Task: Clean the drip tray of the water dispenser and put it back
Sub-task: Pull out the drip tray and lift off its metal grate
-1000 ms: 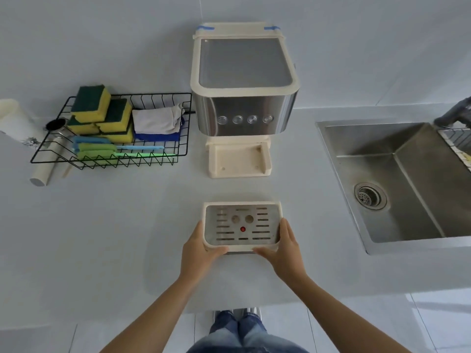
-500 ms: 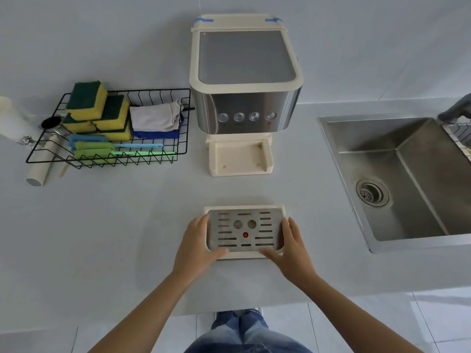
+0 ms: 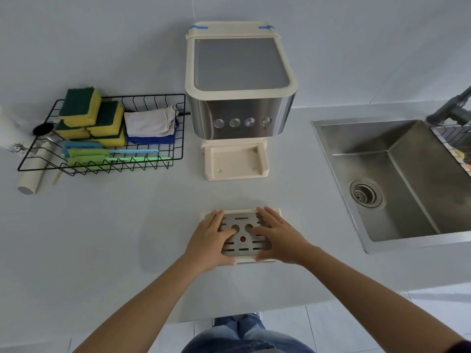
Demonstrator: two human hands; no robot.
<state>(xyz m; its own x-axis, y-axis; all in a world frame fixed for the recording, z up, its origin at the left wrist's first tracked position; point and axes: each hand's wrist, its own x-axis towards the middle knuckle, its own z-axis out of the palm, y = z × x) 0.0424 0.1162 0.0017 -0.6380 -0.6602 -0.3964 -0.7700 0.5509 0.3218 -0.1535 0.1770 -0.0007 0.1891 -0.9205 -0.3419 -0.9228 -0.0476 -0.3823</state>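
The drip tray [image 3: 242,248], cream plastic with a slotted metal grate and a red dot, lies flat on the white counter near its front edge. My left hand [image 3: 211,238] covers the grate's left half and my right hand [image 3: 277,236] its right half. Fingers lie spread on top, index fingers near the two round holes, and both thumbs press against the tray's near edge. Behind it stands the water dispenser [image 3: 240,80], steel and cream, with its cream base shelf [image 3: 235,161] bare.
A black wire basket [image 3: 179,128] at the left holds yellow-green sponges [image 3: 81,105], folded cloths [image 3: 150,123] and brushes [image 3: 86,155]. A white cylinder [image 3: 30,179] lies beside it. A steel sink [image 3: 407,179] with a faucet [image 3: 451,108] lies to the right.
The tray came down from a slight lift onto the counter. Both hands slid from its sides onto the top of the grate.
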